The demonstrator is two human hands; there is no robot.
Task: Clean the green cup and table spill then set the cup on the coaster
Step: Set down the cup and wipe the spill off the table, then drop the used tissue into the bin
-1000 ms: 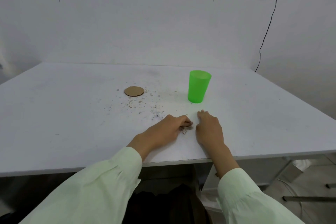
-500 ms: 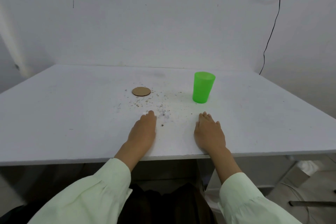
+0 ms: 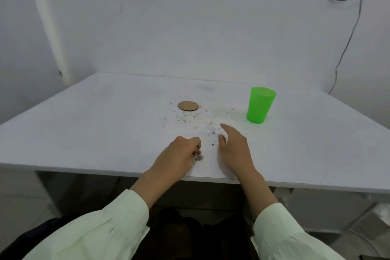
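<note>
Currently my left hand (image 3: 179, 156) rests on the white worktop (image 3: 88, 124) near its front edge, fingers (image 3: 195, 143) curled shut around a small pinch of grey debris (image 3: 198, 157) that shows just under the knuckles. My right hand (image 3: 234, 150) lies just beside it, fingers (image 3: 226, 127) spread and released, gripping nothing. Scattered spill crumbs (image 3: 198, 118) lie just beyond both sets of fingertips. Past the crumbs, ahead of the left fingers, sits the round brown coaster (image 3: 188, 105). The green cup (image 3: 260, 104) stands upright beyond and to the right of my right fingers, well apart from the coaster.
</note>
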